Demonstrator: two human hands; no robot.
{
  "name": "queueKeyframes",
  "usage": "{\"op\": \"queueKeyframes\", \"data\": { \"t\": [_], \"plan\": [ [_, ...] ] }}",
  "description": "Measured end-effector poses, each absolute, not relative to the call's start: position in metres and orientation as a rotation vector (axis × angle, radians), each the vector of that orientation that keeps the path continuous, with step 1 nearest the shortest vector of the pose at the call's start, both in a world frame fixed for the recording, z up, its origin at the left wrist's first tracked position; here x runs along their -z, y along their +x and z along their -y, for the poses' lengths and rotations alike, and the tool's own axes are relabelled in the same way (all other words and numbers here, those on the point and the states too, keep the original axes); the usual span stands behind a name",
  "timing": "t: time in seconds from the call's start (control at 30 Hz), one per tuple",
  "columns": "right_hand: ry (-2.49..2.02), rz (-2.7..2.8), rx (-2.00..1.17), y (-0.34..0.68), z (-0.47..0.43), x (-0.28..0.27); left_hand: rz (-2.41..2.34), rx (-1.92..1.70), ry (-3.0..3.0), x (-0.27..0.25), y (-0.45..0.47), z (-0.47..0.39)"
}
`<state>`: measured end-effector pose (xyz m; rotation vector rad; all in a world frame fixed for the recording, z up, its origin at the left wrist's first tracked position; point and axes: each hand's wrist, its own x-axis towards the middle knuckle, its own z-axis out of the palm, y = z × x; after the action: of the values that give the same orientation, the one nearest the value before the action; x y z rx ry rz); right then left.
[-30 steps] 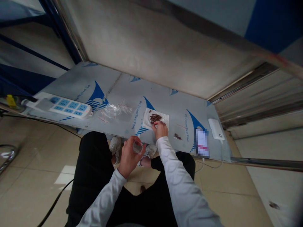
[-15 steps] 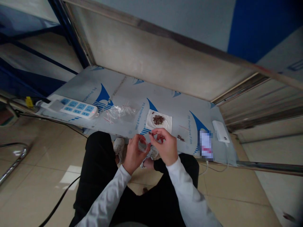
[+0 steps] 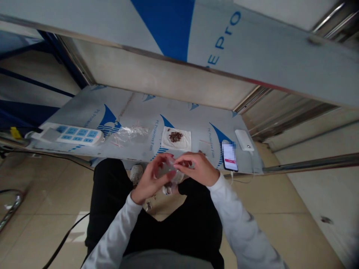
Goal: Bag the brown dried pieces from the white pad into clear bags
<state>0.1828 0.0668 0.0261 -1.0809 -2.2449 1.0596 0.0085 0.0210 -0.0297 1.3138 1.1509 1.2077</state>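
My left hand [image 3: 151, 175] is closed around one side of a small clear plastic bag [image 3: 174, 177], thumb low and fingers above. My right hand [image 3: 198, 168] pinches at the upper right of the bag, and whether a small piece is between those fingertips is hidden. Both hands are over my lap, at the table's front edge. Just beyond them a white folded cloth or tissue [image 3: 183, 145] carries a heap of small brown cylindrical pieces [image 3: 175, 136]. A few similar pieces [image 3: 202, 152] lie past my right hand, partly covered by it.
Left on the film-covered table [image 3: 137, 108] are a power strip [image 3: 80, 135] and crumpled clear bags [image 3: 131, 132]. A phone [image 3: 230, 157] and white power bank [image 3: 244, 140], both with cables, lie right. A shelf [image 3: 252, 48] hangs overhead. Small bits [image 3: 148, 205] show between my legs.
The camera view has shifted, so the table appears further left. The bag between my hands now shows larger and more spread. The dark piece seen at my right fingertips no longer shows.
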Motion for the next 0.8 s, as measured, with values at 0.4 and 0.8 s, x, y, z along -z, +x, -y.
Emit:
{"op": "queueKeyframes", "data": {
  "t": [0.4,0.8],
  "plan": [
    [-1.231,1.349,-1.568,0.177,-0.061,-0.005,-1.307,-1.287,1.001,-0.001,0.015,-0.025],
    [-1.219,1.185,-1.607,0.164,-0.053,-0.010,-1.256,-1.331,0.919,-0.001,0.013,-0.021]
  ]
}}
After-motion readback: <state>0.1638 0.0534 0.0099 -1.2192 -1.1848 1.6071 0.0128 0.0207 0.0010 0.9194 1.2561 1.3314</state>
